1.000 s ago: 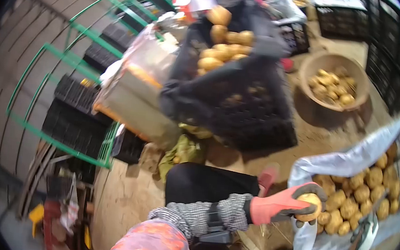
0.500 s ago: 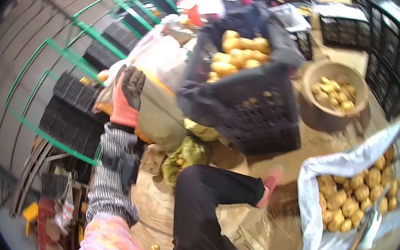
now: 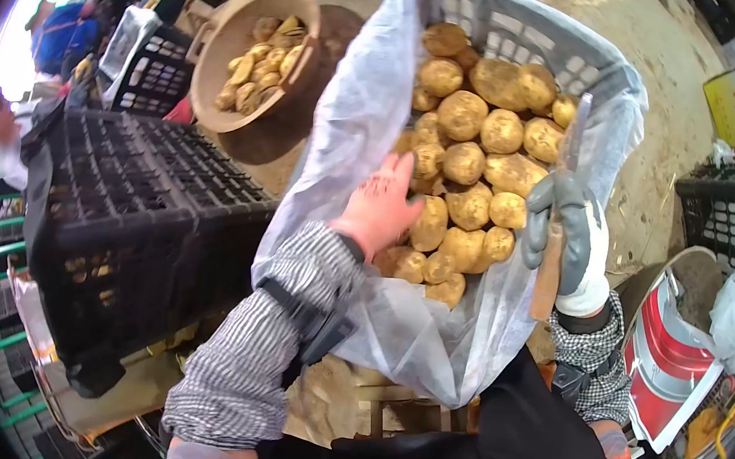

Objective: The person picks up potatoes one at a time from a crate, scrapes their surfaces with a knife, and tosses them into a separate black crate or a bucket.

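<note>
My left hand (image 3: 379,205), in a pink glove, reaches over the left side of a crate (image 3: 621,73) lined with white cloth (image 3: 343,127). Its thumb stands apart from its fingers, whose tips touch or nearly touch the potatoes (image 3: 470,205) heaped inside. Nothing shows in its grasp. At the crate's right side my right hand (image 3: 579,245), in a grey-and-white glove, is closed around a knife (image 3: 547,277) with a wooden handle. The blade points up and away over the potatoes.
To the left stands a dark plastic crate (image 3: 159,233) with cloth over its side. Behind it, a brown basin (image 3: 210,103) holds cut potato pieces. A red-and-silver bucket (image 3: 666,354) and a black crate (image 3: 714,210) are at the right. Another person (image 3: 0,129) is at far left.
My view has swung right to the potato crate. My left hand has come from beside the dark crate, where it was raised open, down to the potatoes. The knife stays in my right hand.
</note>
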A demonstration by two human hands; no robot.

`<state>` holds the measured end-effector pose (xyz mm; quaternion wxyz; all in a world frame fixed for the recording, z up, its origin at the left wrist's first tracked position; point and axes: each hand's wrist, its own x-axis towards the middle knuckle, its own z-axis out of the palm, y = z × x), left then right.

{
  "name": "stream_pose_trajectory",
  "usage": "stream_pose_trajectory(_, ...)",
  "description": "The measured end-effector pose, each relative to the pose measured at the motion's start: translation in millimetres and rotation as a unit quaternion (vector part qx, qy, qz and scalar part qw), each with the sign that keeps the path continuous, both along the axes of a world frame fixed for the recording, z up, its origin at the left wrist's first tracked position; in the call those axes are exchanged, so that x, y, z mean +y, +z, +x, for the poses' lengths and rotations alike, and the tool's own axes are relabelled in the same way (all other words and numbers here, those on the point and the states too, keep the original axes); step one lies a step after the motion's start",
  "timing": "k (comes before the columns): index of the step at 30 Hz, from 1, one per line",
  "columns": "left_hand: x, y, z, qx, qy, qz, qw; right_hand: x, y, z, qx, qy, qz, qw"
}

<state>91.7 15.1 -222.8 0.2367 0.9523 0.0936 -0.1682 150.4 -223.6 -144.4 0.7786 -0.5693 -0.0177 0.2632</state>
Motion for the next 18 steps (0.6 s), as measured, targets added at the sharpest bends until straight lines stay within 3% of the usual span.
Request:
stream_pose_trajectory(3, -9, -34, 43, 0.058, 0.041, 0.034, 0.997, -1, 5, 0, 0.025, 0.004, -0.012, 1.000)
stream_pose_trajectory(5, -13, -43, 36, -0.129, 0.078, -0.001, 0.989, -3, 6, 1, 0.049, -0.001, -0.032, 0.998)
stream_pose_trajectory(9, -3, -51, 3, -0.059, 0.047, -0.042, 0.996, -7, 2, 1, 0.066, 0.034, -0.017, 0.997)
stream_pose_trajectory(11, -20, -39, 4, 0.015, -0.055, 0.022, 0.998, -5, 2, 4, 0.049, 0.019, 0.025, 0.998)
stream_pose_trajectory(13, -41, -30, 8, 0.170, -0.113, 0.085, 0.975, -4, 4, 3, 0.063, 0.007, 0.024, 0.998)
stream_pose_trajectory(16, -44, -44, -13, 0.246, -0.113, 0.102, 0.957, -6, 3, 5, 0.048, 0.029, 0.002, 0.998)
stream_pose_trajectory(18, -39, -58, -11, 0.220, -0.087, 0.068, 0.969, -7, 2, 4, 0.061, 0.033, 0.005, 0.998)
